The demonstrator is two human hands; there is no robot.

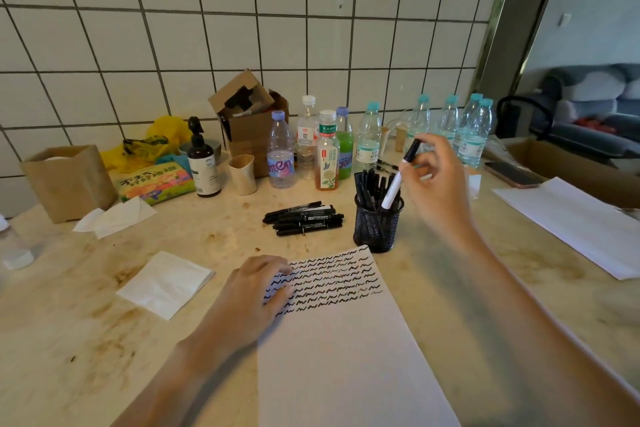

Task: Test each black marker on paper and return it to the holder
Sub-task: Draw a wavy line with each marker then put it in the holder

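White-barrelled marker [398, 177] with a black cap, held tilted in the right hand [436, 180]; grip closed on its upper part, lower end over the mouth of the holder [377, 225], among the pens standing there. Whether that end touches the holder cannot be told. Holder is black mesh, upright, standing just beyond the far right corner of the paper [346, 350]. Paper lies near centre on the table [450, 288]; its far portion carries rows of black squiggles. Left hand [252, 298] rests flat on the paper's left edge over the squiggles, fingers extended, holding nothing. Loose pile of black markers [304, 217] lies flat on the table, left of the holder and apart from it. Folded white napkin [166, 282] lies left of the paper. Row of bottles [346, 146] stands behind the holder along the tiled wall. Second sheet [571, 222] lies at far right. Table surface is stained in several places.
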